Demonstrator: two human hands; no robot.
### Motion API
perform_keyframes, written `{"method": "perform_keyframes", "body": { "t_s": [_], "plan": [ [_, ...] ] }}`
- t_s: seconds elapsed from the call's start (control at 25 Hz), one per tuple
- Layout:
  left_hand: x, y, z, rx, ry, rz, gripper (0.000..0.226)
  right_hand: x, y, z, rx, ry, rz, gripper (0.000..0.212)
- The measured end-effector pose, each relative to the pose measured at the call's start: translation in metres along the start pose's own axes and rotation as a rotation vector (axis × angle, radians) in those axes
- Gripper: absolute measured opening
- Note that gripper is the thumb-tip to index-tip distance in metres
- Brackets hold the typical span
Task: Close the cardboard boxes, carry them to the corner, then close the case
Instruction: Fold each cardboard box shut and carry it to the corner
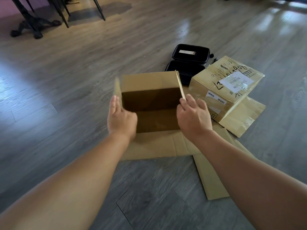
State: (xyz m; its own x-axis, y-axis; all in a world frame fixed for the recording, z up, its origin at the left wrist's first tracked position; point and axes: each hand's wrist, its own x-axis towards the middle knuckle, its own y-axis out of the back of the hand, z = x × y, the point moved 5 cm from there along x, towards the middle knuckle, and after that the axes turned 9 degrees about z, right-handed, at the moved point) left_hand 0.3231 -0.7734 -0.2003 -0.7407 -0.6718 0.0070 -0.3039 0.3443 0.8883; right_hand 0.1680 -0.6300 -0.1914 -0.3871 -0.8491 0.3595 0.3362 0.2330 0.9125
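The open box [150,103] sits on the floor [66,83], and everything else is placed from it. The left hand [120,117] holds the left side flap [117,90], fingers straight along its outer face, thumb hidden; that flap is blurred. The right hand [192,117] holds the right side flap [180,85], fingers on the outside and the thumb apparently inside, though the grip is hard to read. Both flaps stand nearly upright. The near flap [154,145] lies flat on the floor toward the person; the far flap [147,81] stands up behind the opening.

Just right of the box lies the second box [227,87], tilted, labelled, with one flap splayed on the floor. Behind the box's right corner the black case [189,58] lies open.

Likely trouble: if the side flaps fold unevenly, one may catch the other's edge or buckle. The long flaps must then come over them, and the near one lies under the forearms. The right elbow has little room beside the second box.

Left of the box the floor is open; dark furniture legs [33,22] stand well beyond, far left.
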Motion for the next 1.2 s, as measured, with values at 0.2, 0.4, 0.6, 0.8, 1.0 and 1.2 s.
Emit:
{"method": "perform_keyframes", "body": {
  "t_s": [0.2,0.4,0.6,0.8,1.0,1.2],
  "plan": [
    [-0.017,-0.055,0.000,-0.084,0.122,-0.271,0.054,-0.016,-0.025,0.030,-0.228,-0.163,-0.262,0.033],
    [-0.012,-0.076,0.005,-0.407,0.191,-0.296,0.055,-0.055,-0.069,0.033,0.165,-0.262,-0.478,0.035],
    [-0.022,-0.086,-0.008,-0.515,0.322,-0.329,0.067,-0.053,-0.070,0.007,0.397,-0.219,-0.414,0.044],
    [-0.034,-0.115,-0.049,-0.528,0.490,-0.395,0.071,-0.049,-0.075,-0.035,0.564,-0.155,-0.522,0.051],
    [-0.038,-0.120,-0.053,-0.503,0.588,-0.393,0.066,-0.038,-0.075,-0.047,0.462,-0.124,-0.359,0.073],
    [-0.036,-0.116,-0.047,-0.560,0.582,-0.352,0.061,-0.048,-0.085,-0.031,0.332,-0.189,-0.394,0.090]
  ]
}}
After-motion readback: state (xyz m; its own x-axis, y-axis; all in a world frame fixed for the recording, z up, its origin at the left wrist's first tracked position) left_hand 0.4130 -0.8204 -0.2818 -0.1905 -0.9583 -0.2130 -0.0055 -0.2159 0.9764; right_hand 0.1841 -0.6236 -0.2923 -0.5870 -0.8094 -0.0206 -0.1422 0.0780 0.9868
